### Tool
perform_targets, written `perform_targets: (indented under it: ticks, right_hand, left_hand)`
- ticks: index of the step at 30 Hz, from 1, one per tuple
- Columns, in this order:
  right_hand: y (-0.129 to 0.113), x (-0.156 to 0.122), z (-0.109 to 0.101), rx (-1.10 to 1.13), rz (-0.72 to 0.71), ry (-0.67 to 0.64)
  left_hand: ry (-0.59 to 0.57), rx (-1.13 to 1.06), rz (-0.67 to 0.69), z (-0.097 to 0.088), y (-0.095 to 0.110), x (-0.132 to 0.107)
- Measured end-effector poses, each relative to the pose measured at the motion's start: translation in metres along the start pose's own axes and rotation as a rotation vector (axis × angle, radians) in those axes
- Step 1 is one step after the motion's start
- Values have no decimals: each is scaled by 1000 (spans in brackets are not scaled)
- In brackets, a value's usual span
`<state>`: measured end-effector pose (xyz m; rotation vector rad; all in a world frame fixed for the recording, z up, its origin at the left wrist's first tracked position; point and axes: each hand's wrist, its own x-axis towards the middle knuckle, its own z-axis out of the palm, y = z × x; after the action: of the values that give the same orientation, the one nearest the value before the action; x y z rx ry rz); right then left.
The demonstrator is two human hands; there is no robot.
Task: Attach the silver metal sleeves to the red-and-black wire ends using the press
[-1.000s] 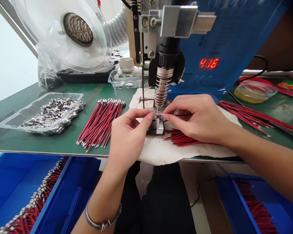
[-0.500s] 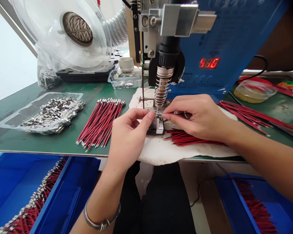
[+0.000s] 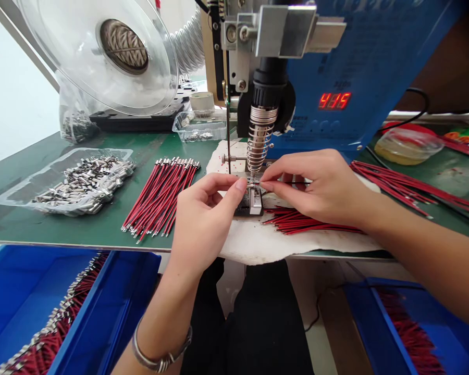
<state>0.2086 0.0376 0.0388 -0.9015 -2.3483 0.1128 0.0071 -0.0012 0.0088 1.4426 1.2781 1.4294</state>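
Under the tip of the soldering iron [image 3: 260, 135], which has a coiled spring around it, my two hands meet from either side. My left hand [image 3: 207, 221] has thumb and forefinger pinched at a small metal part, mostly hidden by the fingertips. From the right, my right hand [image 3: 320, 187] pinches a thin wire [image 3: 300, 183] close to its end; the wire runs back under the fingers. Just below the fingertips is a small metal fixture [image 3: 255, 202]. Red and black wires [image 3: 305, 223] lie on a white cloth [image 3: 254, 245] beneath my right hand.
Left of my hands lie wires with metal ends [image 3: 162, 195] and a clear tray [image 3: 13, 197] of small metal parts. The blue machine [image 3: 312, 133] stands behind. Blue bins [image 3: 101, 307] of wired pieces sit below the table edge. More red wires [image 3: 406, 185] lie at right.
The red display changes from what looks like 510 to 415. Both hands stay almost still at the iron tip, with only a slight shift of the left hand to the left.
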Motion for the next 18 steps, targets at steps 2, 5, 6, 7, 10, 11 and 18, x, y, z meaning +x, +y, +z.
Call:
perform_targets:
  ticks: [2,5,6,7,10,11,18]
  right_hand:
    - [0,0,0,1,-12,-2]
    - [0,1,0,12,-41,-14]
    - [1,1,0,16,-52,-20]
    - [1,1,-1,19,-62,-25]
    - [2,2,-2,26,-84,-43]
    - [2,2,-2,33,-92,-48]
    - [3,2,-3,27,-139,-49]
  left_hand:
    - [-1,-4,-4,0,1,0]
    - [8,13,2,0,2,0]
    - [9,23,4,0,2,0]
    - [9,32,6,0,1,-1]
    - [0,51,3,-1,0,0]
    - [-2,54,2,-1,0,0]
    - [-6,57,15,-1,-2,0]
